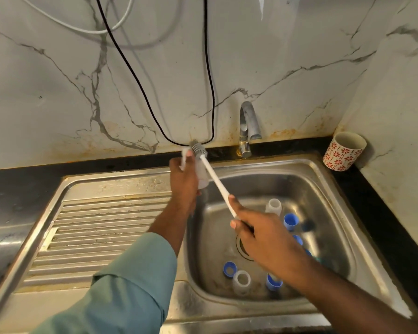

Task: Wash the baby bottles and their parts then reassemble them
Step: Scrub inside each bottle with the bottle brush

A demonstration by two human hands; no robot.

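My left hand (182,179) grips a clear baby bottle (201,175), holding it up over the sink's back left rim. My right hand (258,235) holds the white handle of a bottle brush (216,183); its grey bristle head sits at the bottle's mouth. In the steel sink (333,189) stand two more clear bottles, one at the back (273,206) and one at the front (241,282). Several blue caps and rings lie around them, such as one at the front (230,269) and one at the right (291,221).
A chrome tap (247,127) rises behind the basin. The ribbed draining board (94,235) lies to the left. A flowered cup (343,150) stands in the back right corner of the black counter. Black and white cables (210,75) hang down the marble wall.
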